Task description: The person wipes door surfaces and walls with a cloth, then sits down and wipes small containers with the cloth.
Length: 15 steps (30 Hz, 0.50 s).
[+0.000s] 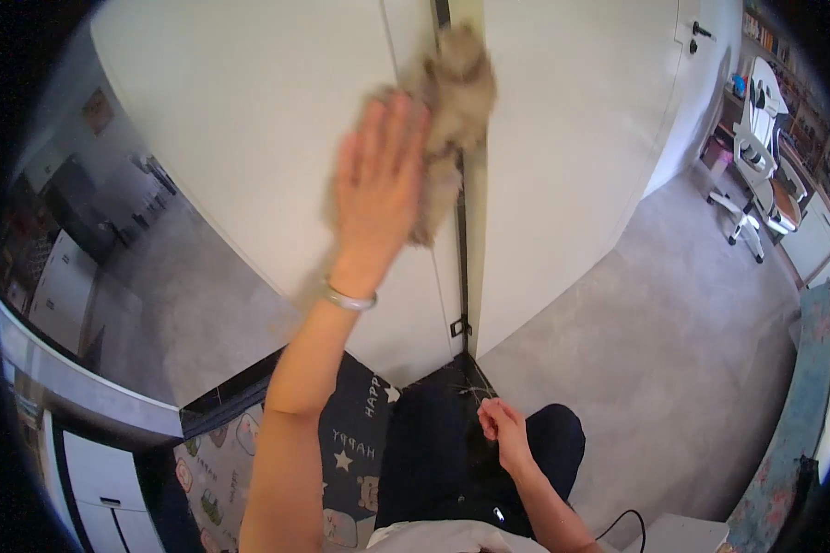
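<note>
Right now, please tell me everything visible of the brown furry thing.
The brown furry thing is tan-brown and blurred, with a fluffy-looking surface. It is longer than wide: a broad upper part, partly darker, and a narrower lower part. It appears upright, in front of the dark gap between two white panels. The left hand is at its left edge; I cannot tell whether they touch or what supports it.

My left hand (378, 175) is before the door panel (249, 120), just left of the furry thing (461, 92) — my right hand (503, 424) between my knees (563, 429). The mat (346, 419) lies left, the chair (756, 161) far right.
</note>
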Each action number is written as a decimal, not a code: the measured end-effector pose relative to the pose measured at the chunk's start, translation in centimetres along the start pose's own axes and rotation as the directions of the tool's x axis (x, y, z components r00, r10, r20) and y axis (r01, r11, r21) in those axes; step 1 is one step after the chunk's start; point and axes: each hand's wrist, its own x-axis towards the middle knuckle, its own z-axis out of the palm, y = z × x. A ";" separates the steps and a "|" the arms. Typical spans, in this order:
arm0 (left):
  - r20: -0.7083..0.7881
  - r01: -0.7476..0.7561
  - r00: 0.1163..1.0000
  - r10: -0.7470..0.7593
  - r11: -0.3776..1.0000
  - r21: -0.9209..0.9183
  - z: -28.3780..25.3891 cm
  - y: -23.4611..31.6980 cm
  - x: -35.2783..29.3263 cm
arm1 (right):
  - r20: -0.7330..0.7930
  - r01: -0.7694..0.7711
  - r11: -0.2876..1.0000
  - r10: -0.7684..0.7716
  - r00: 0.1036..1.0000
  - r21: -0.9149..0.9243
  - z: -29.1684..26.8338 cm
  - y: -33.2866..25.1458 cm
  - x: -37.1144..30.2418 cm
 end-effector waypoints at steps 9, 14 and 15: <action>0.645 -0.651 0.457 0.613 0.724 -0.227 14.4 9.7 -38.5 | -0.144 -0.051 0.998 0.045 0.989 -0.041 -1.8 2.3 0.3; 0.584 -0.808 0.470 0.662 0.589 -0.018 14.6 19.6 -43.3 | -0.322 -0.038 0.997 0.013 0.947 -0.072 -6.6 3.4 -0.8; 0.668 -0.863 0.483 0.566 0.438 0.253 17.3 9.7 -51.1 | -0.164 -0.037 0.999 0.033 0.986 -0.022 -2.0 3.9 -0.4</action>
